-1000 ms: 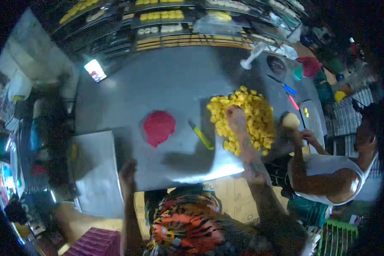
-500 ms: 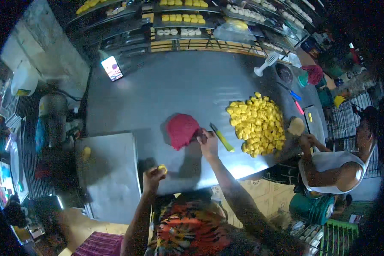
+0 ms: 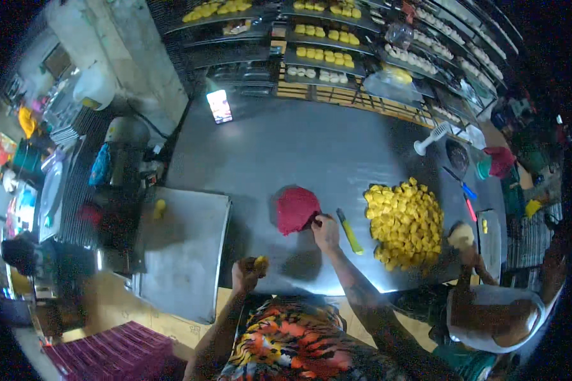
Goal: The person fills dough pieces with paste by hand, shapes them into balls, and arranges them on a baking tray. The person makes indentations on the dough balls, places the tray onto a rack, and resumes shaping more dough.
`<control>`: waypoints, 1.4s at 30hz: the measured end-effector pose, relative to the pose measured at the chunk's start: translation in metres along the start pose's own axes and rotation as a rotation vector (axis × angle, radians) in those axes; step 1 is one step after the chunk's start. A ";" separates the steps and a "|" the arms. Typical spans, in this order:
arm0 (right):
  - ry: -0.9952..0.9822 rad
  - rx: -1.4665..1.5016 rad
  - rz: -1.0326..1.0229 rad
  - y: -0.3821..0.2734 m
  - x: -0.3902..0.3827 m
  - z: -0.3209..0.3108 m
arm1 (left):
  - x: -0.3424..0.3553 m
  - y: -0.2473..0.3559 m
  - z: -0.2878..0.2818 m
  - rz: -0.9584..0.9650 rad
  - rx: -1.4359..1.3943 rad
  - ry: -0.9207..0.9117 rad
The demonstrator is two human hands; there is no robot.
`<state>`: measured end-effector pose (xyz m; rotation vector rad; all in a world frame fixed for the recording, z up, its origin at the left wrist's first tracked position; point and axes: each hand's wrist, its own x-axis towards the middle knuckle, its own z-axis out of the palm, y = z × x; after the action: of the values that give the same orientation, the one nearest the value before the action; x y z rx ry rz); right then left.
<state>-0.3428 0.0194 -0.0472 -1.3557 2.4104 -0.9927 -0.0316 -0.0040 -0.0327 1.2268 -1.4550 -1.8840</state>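
Note:
My left hand is closed around a small piece of yellow dough, held low over the front edge of the metal table. My right hand reaches to the right edge of a rounded mound of pink paste, its fingers bent together in a pinch against it. Just right of that hand lies a knife with a yellow-green handle. Farther right spreads a large heap of yellow dough pieces. On the left, a flat metal tray bears a single yellow piece.
A lit phone stands at the back left of the table. A small white fan is at the back right. Behind are racks with trays of dough pieces. At right, a co-worker handles pale dough.
The view has turned, shifting the whole scene rightward and slightly down. My right fingers sit closer in against the pink paste. The left hand keeps the yellow dough piece.

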 end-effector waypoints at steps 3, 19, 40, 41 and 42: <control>-0.465 0.096 0.070 0.010 0.012 -0.028 | -0.010 -0.004 0.031 0.266 -0.512 0.017; -0.583 0.934 0.413 -0.105 -0.100 -0.034 | 0.042 -0.012 0.005 0.420 0.042 -0.146; -0.438 0.440 -0.191 -0.063 -0.080 -0.058 | 0.002 -0.001 0.060 -0.081 -0.406 -0.154; -0.447 0.445 -0.188 -0.056 -0.082 -0.058 | -0.005 -0.005 0.069 -0.087 -0.406 -0.145; -0.505 0.445 -0.206 -0.051 -0.084 -0.057 | -0.014 -0.009 0.077 -0.001 -0.443 -0.107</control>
<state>-0.2878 0.0963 0.0163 -1.4784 1.5995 -1.0037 -0.0894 0.0501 -0.0322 0.9263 -1.0030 -2.1485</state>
